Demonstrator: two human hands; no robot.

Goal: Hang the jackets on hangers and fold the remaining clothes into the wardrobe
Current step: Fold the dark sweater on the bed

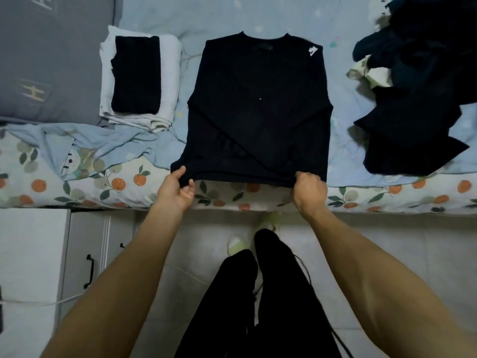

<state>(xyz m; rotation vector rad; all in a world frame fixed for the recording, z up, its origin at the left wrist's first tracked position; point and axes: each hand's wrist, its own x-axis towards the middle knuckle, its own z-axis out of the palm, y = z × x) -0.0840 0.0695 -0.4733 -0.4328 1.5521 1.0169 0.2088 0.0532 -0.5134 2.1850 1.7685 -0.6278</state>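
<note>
Bed [361, 161] spans the view, cut off at both sides; blue sheet on top, fruit-print cover along the near edge. Grey pillow [49, 58] at top left, partly out of view, carries pale "H" letters. Heap of dark clothes [413, 86] at right runs past the edge; separate garments hard to tell apart. Black sweater [258, 107] lies flat mid-bed, sleeves folded across the body, small white tag near one shoulder, print unreadable. Folded stack [139, 78] sits left of it: a dark piece on white ones. White cabinet [85, 254] at lower left. Left hand [178, 188] pinches the sweater's near-left hem corner, thumb over, fingers beneath. Right hand [308, 188] grips the near-right hem, fingers curled under, tips hidden.
</note>
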